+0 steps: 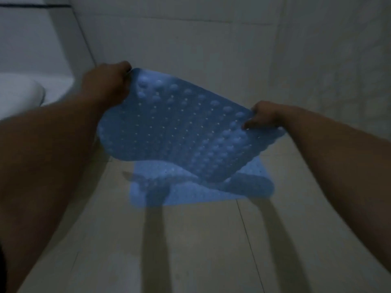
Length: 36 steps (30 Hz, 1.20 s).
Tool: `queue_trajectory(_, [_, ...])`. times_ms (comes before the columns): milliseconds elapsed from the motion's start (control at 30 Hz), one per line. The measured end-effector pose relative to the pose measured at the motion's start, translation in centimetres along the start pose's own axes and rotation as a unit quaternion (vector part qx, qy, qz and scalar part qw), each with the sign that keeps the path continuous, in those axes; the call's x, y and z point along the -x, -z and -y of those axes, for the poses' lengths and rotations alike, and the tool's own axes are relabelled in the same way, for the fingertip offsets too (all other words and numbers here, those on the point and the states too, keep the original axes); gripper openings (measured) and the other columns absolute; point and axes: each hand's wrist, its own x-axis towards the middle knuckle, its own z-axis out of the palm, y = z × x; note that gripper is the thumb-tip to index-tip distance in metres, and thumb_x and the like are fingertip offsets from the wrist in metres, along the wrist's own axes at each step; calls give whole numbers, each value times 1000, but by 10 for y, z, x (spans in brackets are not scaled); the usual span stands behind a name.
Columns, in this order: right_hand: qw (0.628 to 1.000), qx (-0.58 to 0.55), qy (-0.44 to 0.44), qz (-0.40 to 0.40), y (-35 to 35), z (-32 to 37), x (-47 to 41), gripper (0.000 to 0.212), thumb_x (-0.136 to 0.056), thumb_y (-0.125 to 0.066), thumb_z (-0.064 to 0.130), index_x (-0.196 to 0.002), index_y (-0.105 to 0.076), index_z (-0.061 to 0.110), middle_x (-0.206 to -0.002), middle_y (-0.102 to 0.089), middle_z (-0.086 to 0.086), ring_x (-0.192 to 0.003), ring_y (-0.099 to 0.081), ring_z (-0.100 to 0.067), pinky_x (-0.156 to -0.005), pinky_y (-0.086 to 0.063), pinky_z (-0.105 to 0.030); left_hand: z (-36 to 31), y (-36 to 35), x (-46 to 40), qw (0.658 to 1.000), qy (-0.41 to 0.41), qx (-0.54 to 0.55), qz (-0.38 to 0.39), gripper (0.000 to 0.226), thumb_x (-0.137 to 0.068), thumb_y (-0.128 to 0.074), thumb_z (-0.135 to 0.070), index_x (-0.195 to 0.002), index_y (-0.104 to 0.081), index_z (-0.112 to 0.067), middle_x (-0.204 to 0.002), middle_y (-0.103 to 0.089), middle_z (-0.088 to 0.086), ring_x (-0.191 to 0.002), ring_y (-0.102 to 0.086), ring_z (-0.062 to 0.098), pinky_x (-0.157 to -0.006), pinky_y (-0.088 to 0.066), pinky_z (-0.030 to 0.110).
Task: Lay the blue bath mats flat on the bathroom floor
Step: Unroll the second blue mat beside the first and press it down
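Above the pale tiled bathroom floor [211, 240], a translucent blue rubbery bath mat with rows of raised bumps and small drain holes [179, 127] hangs in the air, stretched between two bare hands, while a second blue bath mat of the same kind [201, 191] lies on the tiles just beyond and beneath it, partly hidden by the raised one and seemingly not quite flat along its right side. The raised mat sags in the middle and curls at its near corner, so it looks soft, floppy and fairly light, the sort of sheet that folds over on itself unless kept taut; its bumpy face probably gives fingers decent purchase, and any suction cups would likely cling once pressed to tile. The far corners or the short edges look like the sensible places to take it, as now. On the left, the left hand [108, 85] is raised higher and further off, fingers closed round the far left corner with the knuckles uppermost. On the right, the right hand [264, 117] sits lower and nearer, pinching the right edge between thumb and curled fingers. Both forearms reach out long and nearly straight from the near side, their shadows falling across the tiles below. A white rounded toilet rim [21, 92] shows at far left
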Motion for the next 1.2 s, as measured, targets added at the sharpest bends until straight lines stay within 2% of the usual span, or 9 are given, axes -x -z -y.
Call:
queue_trajectory(100, [997, -10, -45, 61, 51, -16, 19, 46, -77, -85, 39, -101, -72, 1, -97, -76, -15, -84, -73, -32, -81, -59, -44, -3, 20, -21, 991, -20, 49, 122, 25, -102, -56, -25, -118, -70, -12, -122, -69, 21, -111, -64, 40, -95, -47, 44])
queue_trajectory(233, [974, -6, -117, 192, 68, -25, 22, 56, -67, -91, 38, -105, -72, 0, -97, -77, -18, -91, -75, -38, -90, -58, -54, -14, 5, -23, 933, 48, 74, 350, 15, -98, -66, -18, -104, -73, -6, -105, -69, 12, -86, -61, 26, -78, -46, 32])
queue_trajectory(333, [971, 134, -87, 178, 19, -29, 4, 62, -61, -90, 53, -97, -76, 5, -97, -76, -9, -90, -73, -29, -82, -59, -38, -5, -41, 2, 874, 111, 89, 464, 29, -91, -74, -16, -108, -72, 7, -113, -71, 21, -95, -65, 35, -86, -56, 44])
queue_trajectory(400, [964, 207, -58, 158, -41, -40, -18, 70, -41, -87, 76, -75, -74, 15, -87, -70, -4, -92, -70, -28, -92, -56, -47, 8, -86, 28, 855, 141, 51, 496, 40, -90, -76, -20, -119, -69, 6, -124, -68, 22, -108, -65, 36, -98, -53, 45])
queue_trajectory(433, [957, 229, -70, 165, -75, -43, -25, 80, -31, -83, 84, -73, -71, 17, -86, -68, -5, -97, -67, -30, -100, -47, -63, 15, -112, 44, 862, 136, 6, 489, 45, -91, -76, -24, -126, -66, 2, -130, -64, 21, -115, -63, 36, -101, -51, 44])
queue_trajectory(500, [951, 238, -118, 161, -144, -43, -24, 88, -49, -78, 83, -113, -67, 24, -123, -64, -8, -126, -53, -35, -96, -8, -91, 17, -155, 91, 893, 98, -88, 430, 53, -91, -68, -34, -138, -58, -12, -140, -57, 14, -125, -58, 34, -105, -49, 44])
queue_trajectory(600, [976, 135, -133, 106, -249, -34, 7, 86, -83, -58, 71, -153, -30, 28, -159, -31, -12, -146, -29, -39, -107, -4, -82, -6, -204, 183, 914, 94, -76, 387, 53, -95, -56, -42, -144, -46, -26, -147, -48, 9, -134, -46, 34, -106, -42, 47])
queue_trajectory(833, [972, -47, -197, 121, -411, -51, 80, 110, -69, -26, 98, -154, 17, 43, -161, 36, -1, -150, 28, -30, -113, 4, -74, -49, -266, 365, 875, 116, 14, 470, 98, -84, -26, -87, -162, 4, -36, -170, 17, 6, -157, 11, 34, -124, -6, 55])
queue_trajectory(1200, [982, 6, -169, 81, -435, -78, 106, 104, -71, -8, 99, -149, 30, 42, -156, 45, -1, -145, 37, -30, -117, 11, -67, -67, -260, 421, 934, 111, -4, 340, 95, -75, -43, -89, -147, -51, -29, -154, -46, 16, -137, -44, 44, -103, -38, 60])
